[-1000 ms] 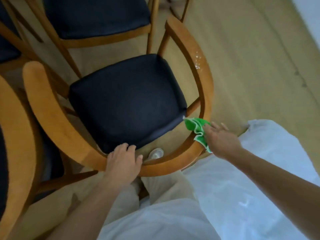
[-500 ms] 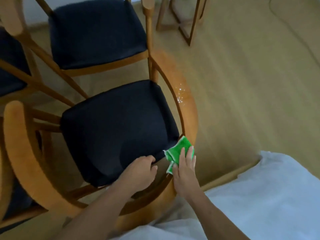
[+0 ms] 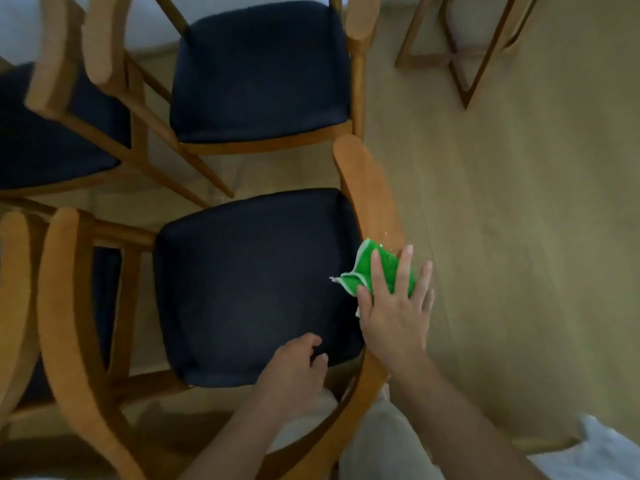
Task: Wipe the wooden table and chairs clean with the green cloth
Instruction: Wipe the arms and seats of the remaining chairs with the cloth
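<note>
A wooden chair with a curved back rail (image 3: pixel 367 188) and a dark blue seat (image 3: pixel 252 282) stands right below me. My right hand (image 3: pixel 394 317) lies flat with spread fingers on the green cloth (image 3: pixel 381 268) and presses it onto the right part of the rail. White specks show on the wood just beyond the cloth. My left hand (image 3: pixel 294 372) rests at the near edge of the seat with its fingers curled over that edge.
Two more chairs with dark seats (image 3: pixel 259 71) stand beyond and to the left. Another chair's rail (image 3: pixel 14 278) lies at the far left. A wooden frame (image 3: pixel 464 57) stands on the pale floor at the top right. Open floor lies to the right.
My right hand has slid the green cloth along the rail, away from me toward the white specks. My left hand has moved from the near rail to the seat's edge. The view has tilted up.
</note>
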A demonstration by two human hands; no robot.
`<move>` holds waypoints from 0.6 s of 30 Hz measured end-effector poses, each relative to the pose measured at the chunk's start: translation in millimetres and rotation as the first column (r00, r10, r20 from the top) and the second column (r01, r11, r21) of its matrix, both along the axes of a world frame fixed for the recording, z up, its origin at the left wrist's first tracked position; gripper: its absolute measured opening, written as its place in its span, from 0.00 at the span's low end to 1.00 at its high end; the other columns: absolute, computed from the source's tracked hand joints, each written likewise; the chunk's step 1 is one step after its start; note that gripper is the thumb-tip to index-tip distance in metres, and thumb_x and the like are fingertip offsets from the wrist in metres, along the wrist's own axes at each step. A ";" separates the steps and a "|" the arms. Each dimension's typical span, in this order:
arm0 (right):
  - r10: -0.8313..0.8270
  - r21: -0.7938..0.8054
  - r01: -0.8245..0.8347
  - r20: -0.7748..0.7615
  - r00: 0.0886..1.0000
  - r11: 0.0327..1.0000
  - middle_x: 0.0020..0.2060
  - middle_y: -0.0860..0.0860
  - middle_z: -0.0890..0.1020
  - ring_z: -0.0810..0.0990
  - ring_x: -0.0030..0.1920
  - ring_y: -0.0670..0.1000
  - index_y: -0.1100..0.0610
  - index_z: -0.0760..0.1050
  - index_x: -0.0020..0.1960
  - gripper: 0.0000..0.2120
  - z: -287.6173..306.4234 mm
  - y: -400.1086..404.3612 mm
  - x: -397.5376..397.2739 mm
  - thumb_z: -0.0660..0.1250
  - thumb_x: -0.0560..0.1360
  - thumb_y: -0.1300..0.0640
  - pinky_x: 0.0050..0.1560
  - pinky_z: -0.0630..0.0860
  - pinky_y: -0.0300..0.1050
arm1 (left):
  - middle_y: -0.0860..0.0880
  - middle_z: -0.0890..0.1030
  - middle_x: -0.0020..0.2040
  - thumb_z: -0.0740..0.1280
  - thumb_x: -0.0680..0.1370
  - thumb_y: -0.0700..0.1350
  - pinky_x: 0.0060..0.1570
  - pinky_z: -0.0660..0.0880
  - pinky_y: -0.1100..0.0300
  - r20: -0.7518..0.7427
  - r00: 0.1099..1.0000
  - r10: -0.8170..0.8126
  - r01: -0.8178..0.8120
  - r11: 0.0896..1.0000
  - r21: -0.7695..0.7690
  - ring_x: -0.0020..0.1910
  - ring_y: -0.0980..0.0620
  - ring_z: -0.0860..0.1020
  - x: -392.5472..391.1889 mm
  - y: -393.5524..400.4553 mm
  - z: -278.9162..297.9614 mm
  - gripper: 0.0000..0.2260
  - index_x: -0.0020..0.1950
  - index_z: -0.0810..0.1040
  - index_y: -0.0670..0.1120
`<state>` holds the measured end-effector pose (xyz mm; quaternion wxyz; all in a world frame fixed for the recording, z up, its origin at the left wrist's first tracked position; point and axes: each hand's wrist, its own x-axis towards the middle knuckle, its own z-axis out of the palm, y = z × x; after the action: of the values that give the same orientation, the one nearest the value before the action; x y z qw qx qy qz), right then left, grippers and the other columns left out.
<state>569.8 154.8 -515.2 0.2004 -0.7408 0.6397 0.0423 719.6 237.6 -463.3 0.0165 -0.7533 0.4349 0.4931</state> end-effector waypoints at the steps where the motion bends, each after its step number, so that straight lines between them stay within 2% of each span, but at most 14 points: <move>1: 0.019 -0.009 -0.019 -0.019 1.000 1.000 0.78 0.59 0.52 0.53 0.74 0.71 0.47 0.53 0.79 0.27 -0.8 -17.1 3.2 0.47 0.82 0.41 0.65 0.64 0.70 | 0.52 0.74 0.65 0.58 0.82 0.50 0.61 0.70 0.61 0.009 1.000 0.021 -0.021 1.000 0.004 0.61 0.56 0.72 2.9 0.6 -3.1 0.17 0.71 0.68 0.51; 5: 0.052 -0.040 -0.053 -0.014 0.999 0.998 0.79 0.57 0.49 0.51 0.75 0.69 0.47 0.49 0.79 0.29 -3.1 -88.9 22.7 0.49 0.81 0.41 0.65 0.66 0.70 | 0.52 0.74 0.65 0.58 0.82 0.51 0.61 0.70 0.61 0.040 0.997 0.059 -0.060 0.998 0.032 0.62 0.56 0.72 14.9 1.8 -11.5 0.17 0.71 0.68 0.51; 8: 0.149 -0.058 -0.146 0.041 0.988 0.988 0.79 0.53 0.46 0.48 0.76 0.67 0.44 0.44 0.79 0.29 -10.3 -152.3 41.3 0.47 0.80 0.42 0.68 0.63 0.68 | 0.52 0.75 0.64 0.58 0.82 0.52 0.62 0.70 0.59 0.070 0.995 0.067 -0.069 0.997 0.027 0.61 0.55 0.73 30.1 -3.6 -15.8 0.17 0.71 0.68 0.51; 11: 0.207 -0.022 -0.205 0.107 0.973 0.978 0.79 0.51 0.43 0.47 0.77 0.65 0.43 0.43 0.79 0.28 -11.6 -188.1 53.1 0.46 0.81 0.43 0.69 0.63 0.65 | 0.51 0.76 0.61 0.58 0.82 0.52 0.55 0.72 0.60 0.121 0.989 0.087 -0.087 0.996 -0.005 0.55 0.56 0.75 53.7 -13.0 -16.2 0.16 0.69 0.69 0.52; 13: 0.211 -0.027 -0.209 0.086 0.974 0.978 0.79 0.51 0.42 0.44 0.77 0.64 0.45 0.43 0.79 0.28 -9.7 -179.9 49.9 0.46 0.82 0.44 0.70 0.62 0.64 | 0.51 0.77 0.60 0.59 0.82 0.52 0.52 0.72 0.60 0.154 0.982 0.109 -0.109 0.994 -0.006 0.52 0.56 0.76 72.7 -18.0 -12.2 0.16 0.68 0.70 0.52; 18: 0.216 -0.008 -0.216 -0.021 0.976 0.976 0.79 0.55 0.43 0.40 0.77 0.62 0.46 0.45 0.79 0.31 1.0 -71.1 10.3 0.53 0.80 0.46 0.69 0.62 0.65 | 0.47 0.77 0.62 0.59 0.82 0.50 0.54 0.69 0.60 0.214 0.971 0.106 -0.119 0.992 0.049 0.59 0.49 0.75 114.7 -25.6 -2.4 0.17 0.70 0.70 0.47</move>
<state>580.2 83.8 -514.2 0.1843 -0.8066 0.5575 0.0677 834.2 212.0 -465.8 0.0578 -0.8240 0.3717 0.4237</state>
